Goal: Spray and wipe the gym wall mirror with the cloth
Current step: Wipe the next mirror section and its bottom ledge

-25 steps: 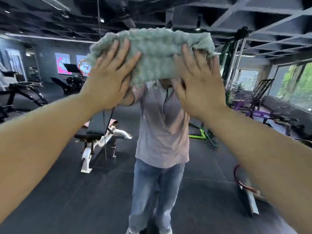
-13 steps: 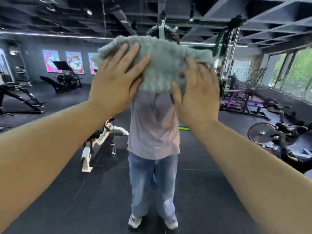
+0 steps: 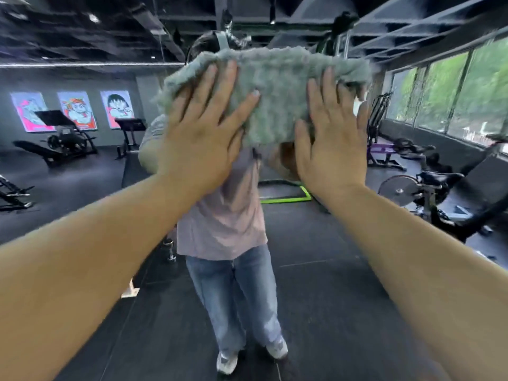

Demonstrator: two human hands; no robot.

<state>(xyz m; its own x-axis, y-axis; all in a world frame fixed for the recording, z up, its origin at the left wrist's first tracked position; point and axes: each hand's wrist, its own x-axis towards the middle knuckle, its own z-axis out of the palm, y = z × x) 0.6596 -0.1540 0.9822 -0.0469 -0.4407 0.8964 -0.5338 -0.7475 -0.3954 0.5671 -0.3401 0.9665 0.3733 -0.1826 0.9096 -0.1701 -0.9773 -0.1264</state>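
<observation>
The wall mirror [image 3: 343, 284] fills the whole view and reflects the gym and a person in a pale shirt and jeans. A fluffy grey-green cloth [image 3: 277, 89] lies flat against the glass at head height. My left hand [image 3: 203, 133] presses on its left part with fingers straight and spread. My right hand [image 3: 330, 133] presses on its right part the same way. The cloth hides the reflected head. No spray bottle is in view.
Only reflections show: weight benches and posters [image 3: 74, 111] at the left, a green frame on the floor [image 3: 286, 199], exercise bikes [image 3: 423, 188] and windows at the right, a dark rubber floor below.
Both hands and the cloth have slid along the mirror to the right while staying flat on it; the reflected room has shifted leftward in view and more of the right side shows.
</observation>
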